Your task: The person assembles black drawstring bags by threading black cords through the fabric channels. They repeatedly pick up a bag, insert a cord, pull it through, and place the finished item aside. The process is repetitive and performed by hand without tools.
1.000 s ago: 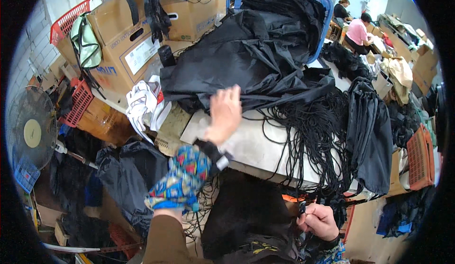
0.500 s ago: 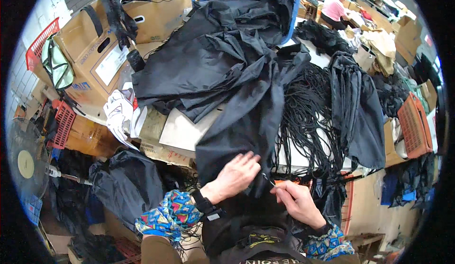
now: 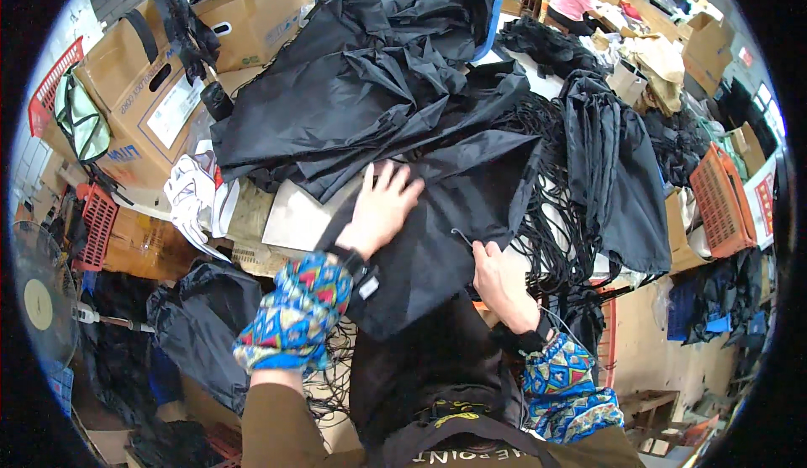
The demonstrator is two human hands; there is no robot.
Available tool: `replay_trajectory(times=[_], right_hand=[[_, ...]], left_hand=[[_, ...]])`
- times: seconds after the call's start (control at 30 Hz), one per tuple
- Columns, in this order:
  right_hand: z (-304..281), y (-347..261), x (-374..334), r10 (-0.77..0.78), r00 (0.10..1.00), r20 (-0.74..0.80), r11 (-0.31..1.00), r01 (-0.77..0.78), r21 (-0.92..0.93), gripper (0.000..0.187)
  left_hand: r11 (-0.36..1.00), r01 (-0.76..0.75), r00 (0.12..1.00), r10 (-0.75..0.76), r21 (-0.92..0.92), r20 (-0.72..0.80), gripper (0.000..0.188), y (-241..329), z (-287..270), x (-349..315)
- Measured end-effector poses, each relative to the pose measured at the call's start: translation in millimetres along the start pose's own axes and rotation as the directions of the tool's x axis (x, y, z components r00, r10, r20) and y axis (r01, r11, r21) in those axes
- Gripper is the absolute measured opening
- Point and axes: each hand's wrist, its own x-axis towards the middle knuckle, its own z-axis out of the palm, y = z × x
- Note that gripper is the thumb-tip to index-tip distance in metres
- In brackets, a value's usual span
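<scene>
- Blk cloth piece (image 3: 437, 253) spread over front edge of bench (image 3: 294, 218); L hand (image 3: 382, 209) flat on it, fingers wide.
- R hand (image 3: 503, 285): fingers pinching thin hook tool (image 3: 461, 235), tip over cloth; can't tell if it's thru.
- Prob. early on this pc: no cord seen on hook; cord bundle (image 3: 556, 226) loose at R, big cloth pile (image 3: 315, 106) left behind.

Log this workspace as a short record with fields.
Left hand: fingers spread on black fabric
Right hand: closed on thin hooked metal tool, its hooked tip over the fabric
Right of fabric: tangled black cords
Beyond: blue plastic basket holding more black fabric
Far left: cardboard box, pedestal fan
</scene>
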Motion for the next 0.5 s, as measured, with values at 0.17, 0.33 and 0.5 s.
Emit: replay_trajectory(times=[0.17,0.33,0.5], right_hand=[[28,28,49,0.229,0.973,-0.039,0.947,-0.232,-0.222,0.01],[37,56,71,0.274,0.961,-0.033,0.944,-0.275,-0.185,0.009],[35,58,70,0.267,0.964,-0.003,0.958,-0.266,-0.106,0.01]], left_hand=[[0.964,0.091,0.97,-0.142,-0.248,-0.198,0.035,-14,-21,23],[0.4,0.447,0.756,-0.647,-0.8,0.099,0.025,34,-65,-71],[0.313,0.248,0.723,-0.689,-0.917,-0.04,0.027,96,-57,-93]])
